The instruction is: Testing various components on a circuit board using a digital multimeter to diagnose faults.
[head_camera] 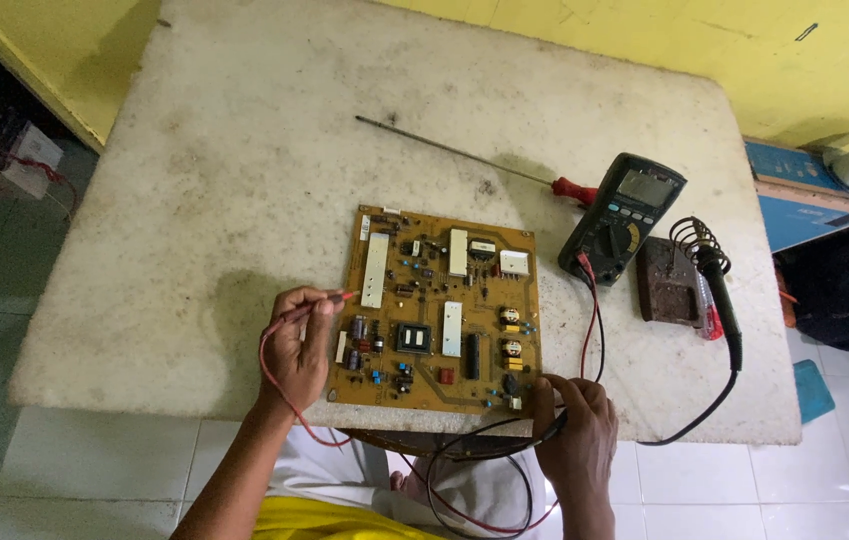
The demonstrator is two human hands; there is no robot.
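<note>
While our left hand (296,345) pinches the red probe (329,299) at the board's (444,310) left edge, right hand (574,420) closed on the black probe (547,432) by its near-right corner, board overhanging the table (194,200) front, open tabletop left and beyond.

Under both hands, the table (244,200) looks like rough, stained, matt stone. Between the hands lies a matt tan circuit board (441,310). Beyond the right hand (574,425), the multimeter (622,218) shows dark plastic with a glossy screen.
</note>
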